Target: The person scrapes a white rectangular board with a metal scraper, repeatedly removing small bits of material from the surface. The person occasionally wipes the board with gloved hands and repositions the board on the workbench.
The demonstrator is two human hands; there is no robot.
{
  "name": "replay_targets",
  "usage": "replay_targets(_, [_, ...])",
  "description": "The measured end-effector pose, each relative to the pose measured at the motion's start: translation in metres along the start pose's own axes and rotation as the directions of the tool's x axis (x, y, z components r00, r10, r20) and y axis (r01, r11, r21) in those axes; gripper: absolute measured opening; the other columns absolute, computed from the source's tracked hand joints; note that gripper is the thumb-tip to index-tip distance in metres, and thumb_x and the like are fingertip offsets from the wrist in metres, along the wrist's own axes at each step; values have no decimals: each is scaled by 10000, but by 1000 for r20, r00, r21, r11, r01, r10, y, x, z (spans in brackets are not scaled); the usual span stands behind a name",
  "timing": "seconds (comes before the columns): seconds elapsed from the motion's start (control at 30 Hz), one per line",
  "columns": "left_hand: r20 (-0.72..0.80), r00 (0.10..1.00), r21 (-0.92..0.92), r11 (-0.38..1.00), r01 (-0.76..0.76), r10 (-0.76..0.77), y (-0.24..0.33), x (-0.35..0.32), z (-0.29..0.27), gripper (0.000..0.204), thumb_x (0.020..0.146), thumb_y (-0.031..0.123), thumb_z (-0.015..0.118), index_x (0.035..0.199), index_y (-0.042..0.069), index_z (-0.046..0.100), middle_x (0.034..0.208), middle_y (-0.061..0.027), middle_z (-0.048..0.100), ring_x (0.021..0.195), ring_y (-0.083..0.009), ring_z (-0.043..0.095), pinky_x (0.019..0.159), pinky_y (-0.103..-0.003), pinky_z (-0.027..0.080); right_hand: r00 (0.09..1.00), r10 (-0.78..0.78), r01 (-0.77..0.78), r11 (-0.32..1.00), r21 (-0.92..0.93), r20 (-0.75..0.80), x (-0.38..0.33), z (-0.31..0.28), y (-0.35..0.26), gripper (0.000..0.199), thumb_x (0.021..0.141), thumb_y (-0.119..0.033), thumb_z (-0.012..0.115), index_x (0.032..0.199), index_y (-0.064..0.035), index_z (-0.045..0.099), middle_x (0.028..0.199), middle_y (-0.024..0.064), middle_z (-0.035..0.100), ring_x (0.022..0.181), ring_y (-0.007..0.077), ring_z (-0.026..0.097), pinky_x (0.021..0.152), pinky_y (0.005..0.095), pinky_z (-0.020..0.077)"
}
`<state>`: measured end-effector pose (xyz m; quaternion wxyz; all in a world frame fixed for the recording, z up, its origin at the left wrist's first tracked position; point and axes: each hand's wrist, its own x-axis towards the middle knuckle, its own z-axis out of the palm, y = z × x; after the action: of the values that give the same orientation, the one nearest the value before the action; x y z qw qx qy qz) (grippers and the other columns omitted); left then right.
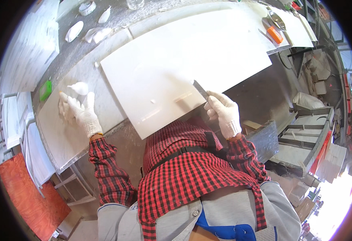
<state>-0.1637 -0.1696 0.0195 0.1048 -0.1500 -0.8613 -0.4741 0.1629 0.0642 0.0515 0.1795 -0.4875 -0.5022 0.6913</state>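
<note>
"Hands?"
"The right hand (225, 113) grips a dark tool (200, 89); the left hand (84, 115) is spread, holding nothing."
"Danger?"
"The white board (164, 72) overhangs the table (57, 134) on the near side; heavy pressure there could tip it."

Bright light floods the scene. Beyond the right hand (224, 114), the white panel (188, 68) washes out to near-pure white; just left of that hand its glossy surface carries a soft grey streak and pale glints. Faint shadow lies beside the fingers of the left hand (85, 116). Well below and right of the right hand, glare erases detail. Farthest from both hands, fisheye distortion bends edges into a black rim.
</note>
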Motion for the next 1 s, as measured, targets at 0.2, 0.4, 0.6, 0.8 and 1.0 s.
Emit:
replay_targets(0.2, [-113,992,358,930,85,-47,-31,33,16,852,878,481,767,1464,-52,454,1509,-215,447,1382,-333,432,1152,-404,358,988,-88,97,993,69,-125,44,-60,-27,377,1010,-199,640,1308,31,648,880,45,684,653,61,580,580,208,472])
replay_targets(0.4, [-180,983,368,926,91,-25,-38,34,32,824,926,404,736,1534,-21,376,1531,-210,435,1360,-332,457,1144,-398,355,930,-235,270,959,91,-283,126,-167,-77,377,1007,-202,650,1305,28,642,884,44,682,681,57,589,584,201,487])
replay_targets(0.6, [-232,953,185,953,239,-194,-27,29,46,699,951,382,708,1385,-128,505,1390,-250,590,1214,-328,583,1084,-375,427,849,-335,391,919,59,-408,256,-286,-145,304,999,-182,656,1242,-2,685,866,22,683,648,68,592,558,220,481])
replay_targets(0.8, [-344,933,65,989,132,-102,-47,21,44,569,993,331,650,1399,-51,537,1387,-154,606,1260,-257,555,1111,-361,386,747,-631,301,603,-739,-210,428,-424,-195,323,988,-213,586,1243,-55,708,883,59,685,758,181,637,635,322,494])
replay_targets(1.0, [-388,833,-254,914,315,-395,49,-68,11,440,990,267,670,1320,-10,584,1314,-83,617,1217,-188,560,1079,-330,406,677,-735,437,363,-823,36,379,-343,-210,366,1047,-213,506,1332,-34,650,1301,151,691,1171,276,674,959,368,531])
